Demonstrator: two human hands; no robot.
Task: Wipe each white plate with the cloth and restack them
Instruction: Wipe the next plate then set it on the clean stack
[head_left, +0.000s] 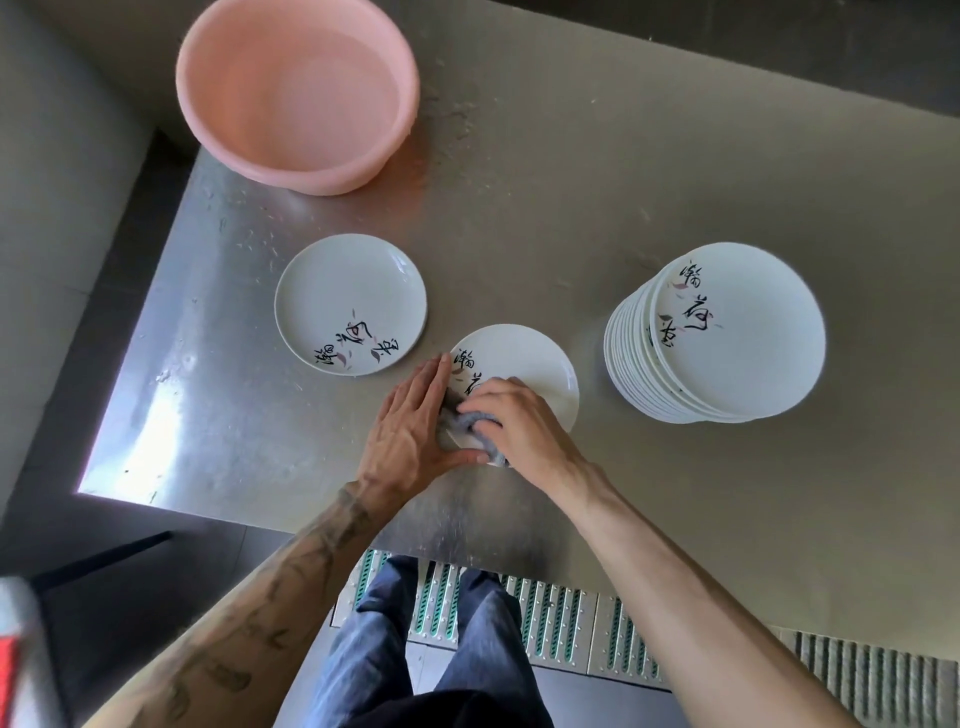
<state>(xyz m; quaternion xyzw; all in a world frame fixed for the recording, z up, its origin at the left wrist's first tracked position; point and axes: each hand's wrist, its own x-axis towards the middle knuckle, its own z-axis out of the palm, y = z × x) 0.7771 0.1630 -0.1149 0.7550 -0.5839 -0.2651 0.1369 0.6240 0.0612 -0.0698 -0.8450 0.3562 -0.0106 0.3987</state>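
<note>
A: Pressing that hard, will the plate stay put?

B: It may not. The right hand (511, 421) has its fingers (488, 400) curled round the grey cloth (467, 423) and bears on the near part of the middle plate (540, 364), which lies flat on the steel surface (571, 208). The left hand (410, 421) grips nothing. Its fingers lie straight along the plate's left rim, thumb at the near edge, only bracing it.

A: So it could slip?

B: Yes. The metal looks slick, and a sideways rub could shoot the plate off to the right of the fingers, where the tall stack (727, 332) stands near. That stack looks to lean, its upper plates shifted over, so a knock might spill it.

A: And the other side?

B: The single plate (348, 301) lies just beyond the left fingertips, apart from the one under the cloth. A push that way would clack the rims together and might chip them.

A: Anything else?

B: Weight on the near rim alone could tip the far rim up. The pink basin (296, 93) stands well beyond the fingers, so I judge it safe.
</note>
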